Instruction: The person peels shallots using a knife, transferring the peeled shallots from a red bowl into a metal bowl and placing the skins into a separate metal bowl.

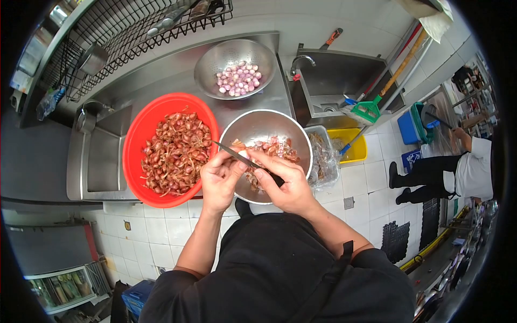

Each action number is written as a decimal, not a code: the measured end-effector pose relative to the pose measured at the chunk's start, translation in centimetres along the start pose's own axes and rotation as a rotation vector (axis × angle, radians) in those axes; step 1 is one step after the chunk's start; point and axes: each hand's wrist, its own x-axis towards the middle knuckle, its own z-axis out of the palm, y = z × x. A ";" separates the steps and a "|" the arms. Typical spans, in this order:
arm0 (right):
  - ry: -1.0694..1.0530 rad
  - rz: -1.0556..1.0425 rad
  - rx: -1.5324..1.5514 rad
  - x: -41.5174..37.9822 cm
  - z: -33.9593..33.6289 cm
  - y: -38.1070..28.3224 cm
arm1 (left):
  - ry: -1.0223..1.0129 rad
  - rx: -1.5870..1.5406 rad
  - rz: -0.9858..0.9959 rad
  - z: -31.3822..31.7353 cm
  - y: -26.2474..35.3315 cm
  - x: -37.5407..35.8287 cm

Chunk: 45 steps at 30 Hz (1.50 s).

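Over a steel bowl [302, 141] with shallot skins [277, 148] inside, both hands are close together. My right hand [288, 185] is closed round the dark handle of a knife [234, 153], whose blade points up and left. A pale peeled shallot [244, 154] sits in the fingers of my left hand [219, 180], against the blade. Left of the hands, a red basin [134, 145] holds many unpeeled shallots [175, 151]. Behind the bowl stands a steel colander [207, 64] with peeled shallots [238, 78] in it.
A sink [102, 167] is at the left, another [326, 105] at the back right. Right of the bowl are a plastic-lined container [323, 156] and a yellow bin [355, 148]. A wire rack [134, 32] hangs above. Another person [458, 169] stands far right.
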 end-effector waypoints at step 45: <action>-0.110 0.079 0.079 0.6 -1.0 0.1 | -0.020 0.118 -0.009 0.0 0.9 0.2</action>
